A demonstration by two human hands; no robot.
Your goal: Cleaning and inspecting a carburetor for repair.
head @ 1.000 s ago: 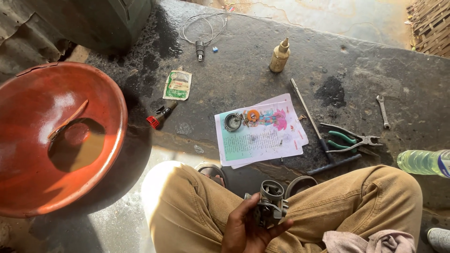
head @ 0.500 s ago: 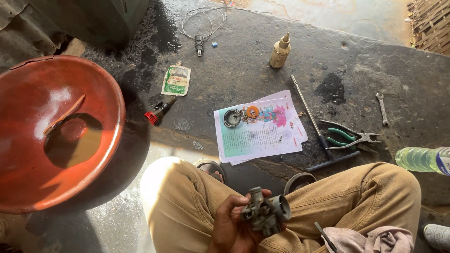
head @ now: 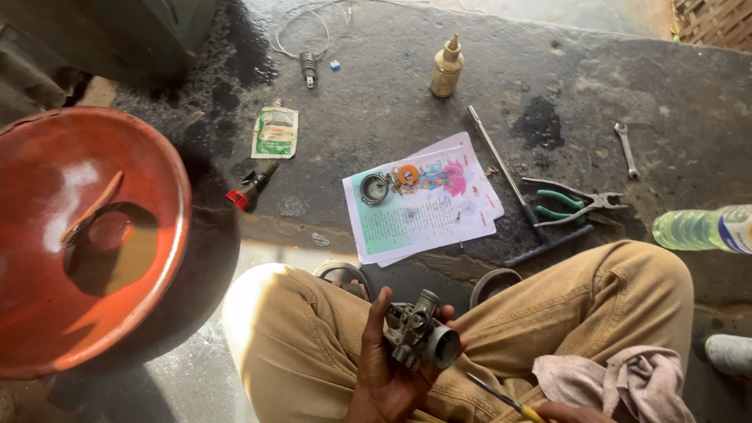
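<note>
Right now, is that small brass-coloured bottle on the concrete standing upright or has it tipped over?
Upright. The brass-coloured bottle stands on its base on the concrete slab, with its nozzle at the top.

light: warm daylight from upper right | glare: red bowl [head: 86, 235] | shadows: soft | focus: sharp

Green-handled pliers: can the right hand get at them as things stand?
Probably yes. The pliers lie uncovered on the ground just past the right knee. The right hand holds a thin yellow-handled tool, so it would need to set that down.
</note>
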